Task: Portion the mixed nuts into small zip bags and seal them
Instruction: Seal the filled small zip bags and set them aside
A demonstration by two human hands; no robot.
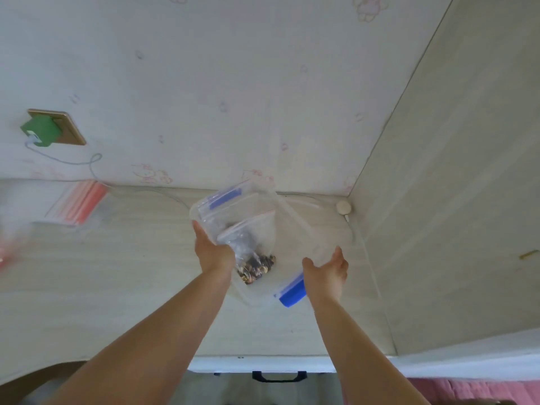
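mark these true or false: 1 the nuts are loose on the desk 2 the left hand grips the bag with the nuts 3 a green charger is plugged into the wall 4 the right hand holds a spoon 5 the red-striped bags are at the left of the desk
1. The nuts are loose on the desk. False: the mixed nuts sit inside a clear bag.
2. The left hand grips the bag with the nuts. True: the left hand grips its side.
3. A green charger is plugged into the wall. True: the green charger sits on the wall socket.
4. The right hand holds a spoon. False: the right hand is open beside a blue zip strip; no spoon shows.
5. The red-striped bags are at the left of the desk. True: the red-striped bags lie at the left, by the wall.
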